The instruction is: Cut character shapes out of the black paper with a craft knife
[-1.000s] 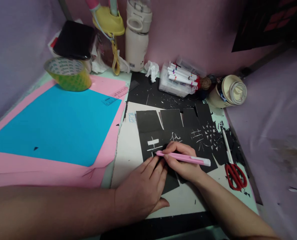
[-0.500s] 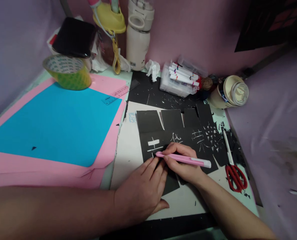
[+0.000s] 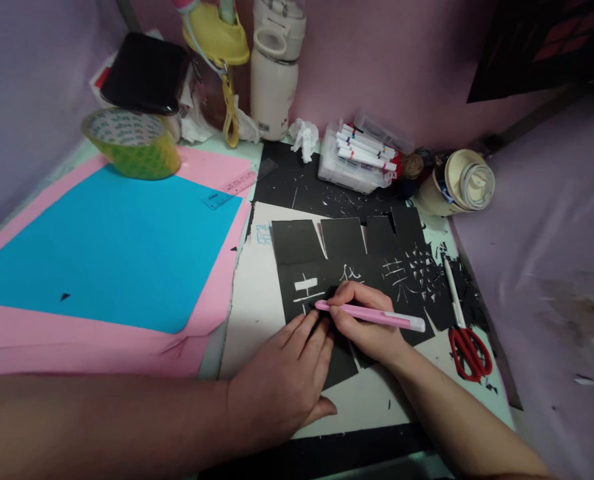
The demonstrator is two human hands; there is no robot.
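Observation:
My right hand (image 3: pixel 367 320) grips a slim pink craft knife (image 3: pixel 371 313), its tip low against the black paper (image 3: pixel 297 243). White character shapes show in that paper, some as cut openings. Flat on the lower part of the sheet lies my left hand (image 3: pixel 289 373), fingers stretched out and fingertips close to the knife tip. A white board or sheet (image 3: pixel 251 320) is beneath the black paper. My hands cover part of the lower characters.
Red-handled scissors (image 3: pixel 469 353) lie at the right among black scraps. Blue paper (image 3: pixel 111 253) on pink paper (image 3: pixel 217 307) fills the left, with a tape roll (image 3: pixel 137 147) and clear ruler (image 3: pixel 231 188). Behind stand a white bottle (image 3: pixel 274 93) and a marker box (image 3: pixel 351 170).
The knife tip has shifted slightly to the right along the black paper with my right hand. My left hand stays pressed on the sheet.

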